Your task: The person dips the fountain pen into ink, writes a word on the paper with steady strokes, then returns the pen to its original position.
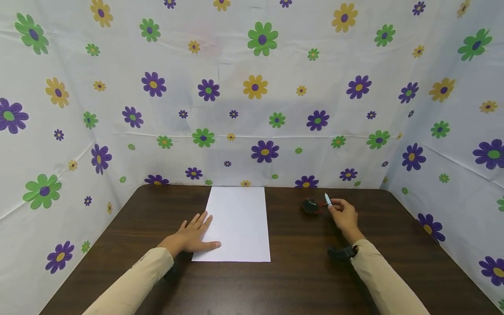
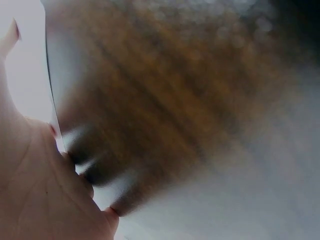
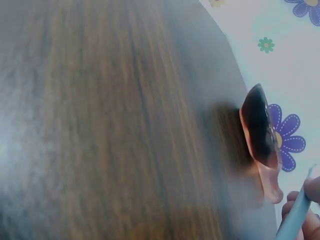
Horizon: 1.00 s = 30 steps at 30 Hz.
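2 hands [image 1: 193, 238] [image 1: 346, 218], 1 pen [image 1: 328, 199], 1 ppr sht [image 1: 242, 223], 1 blk/red obj [image 1: 309, 206], 1 tbl [image 1: 291, 282]

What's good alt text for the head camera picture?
A person's left hand lies spread over the left edge of a white paper sheet; the right hand pinches a pale pen-like object beside a dark object on a brown table, before a flower-patterned backdrop.

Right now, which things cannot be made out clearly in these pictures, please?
Lower end of the pen: covered by the right hand in the head view, cut off by the bottom edge in the right wrist view.
Paper beneath the left hand: that hand covers it, head view.
Markings on the dark object: too small, head view.
Table grain: blurred, left wrist view.
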Each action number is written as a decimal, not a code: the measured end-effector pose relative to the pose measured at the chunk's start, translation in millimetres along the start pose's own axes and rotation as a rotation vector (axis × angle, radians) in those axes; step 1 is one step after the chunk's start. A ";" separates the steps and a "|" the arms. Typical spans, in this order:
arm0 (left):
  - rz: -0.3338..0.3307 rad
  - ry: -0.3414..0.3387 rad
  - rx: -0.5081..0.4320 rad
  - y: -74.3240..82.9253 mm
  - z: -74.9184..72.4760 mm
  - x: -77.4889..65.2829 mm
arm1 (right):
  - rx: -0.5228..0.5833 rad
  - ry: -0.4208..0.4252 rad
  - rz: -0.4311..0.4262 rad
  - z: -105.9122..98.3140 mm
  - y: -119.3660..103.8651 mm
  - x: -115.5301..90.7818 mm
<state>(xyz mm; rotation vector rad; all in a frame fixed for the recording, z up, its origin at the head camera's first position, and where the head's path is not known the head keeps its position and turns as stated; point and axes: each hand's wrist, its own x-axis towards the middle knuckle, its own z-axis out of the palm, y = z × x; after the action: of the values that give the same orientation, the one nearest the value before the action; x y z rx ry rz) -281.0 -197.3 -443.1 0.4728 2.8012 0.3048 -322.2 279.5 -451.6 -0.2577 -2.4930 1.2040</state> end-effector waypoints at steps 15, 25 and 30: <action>-0.006 -0.001 0.002 0.8 0.5 -1.2 | 0.079 -0.063 -0.052 -10.2 7.3 -2.3; 0.016 0.018 -0.026 3.9 -2.3 -4.2 | 0.441 -0.139 -0.029 -11.9 8.2 -2.8; 0.020 0.029 -0.030 -2.3 3.8 2.1 | 0.536 -0.092 -0.008 -9.0 5.6 -3.9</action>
<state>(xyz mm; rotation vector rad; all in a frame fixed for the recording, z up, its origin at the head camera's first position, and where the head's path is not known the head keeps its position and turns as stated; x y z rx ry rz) -282.3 -198.2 -447.7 0.4942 2.8175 0.3604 -315.1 288.3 -451.8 -0.0498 -2.1312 1.8497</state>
